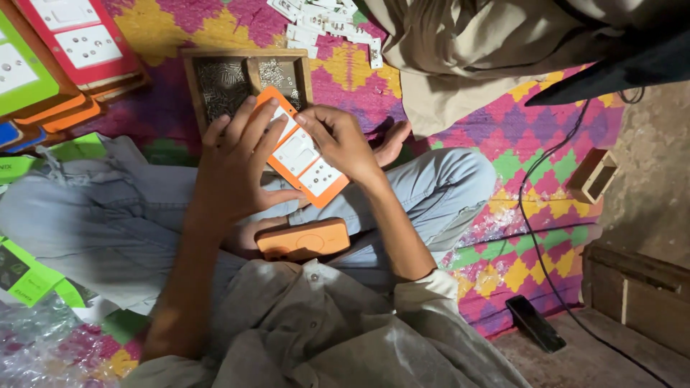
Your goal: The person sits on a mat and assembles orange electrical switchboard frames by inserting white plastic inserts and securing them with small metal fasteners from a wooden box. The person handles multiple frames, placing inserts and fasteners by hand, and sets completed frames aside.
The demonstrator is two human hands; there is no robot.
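Note:
My left hand point(233, 162) and my right hand point(341, 140) together hold an orange switch plate with white inserts point(300, 154) above my crossed legs. The left hand grips its lower left edge, fingers spread over the top. The right hand pinches its upper right side. An orange box-shaped part point(303, 239) rests on my lap just below the plate. Behind the plate stands a wooden tray point(188, 75) with two compartments of small metal screws.
Red, green and orange switch plates point(61, 50) are stacked at the top left. Loose white switch pieces point(323, 25) lie at the top. Another person's beige clothing point(467, 50) is at the upper right. A black cable point(535, 237), a dark flat device point(535, 323) and wooden boxes point(636, 287) sit at the right.

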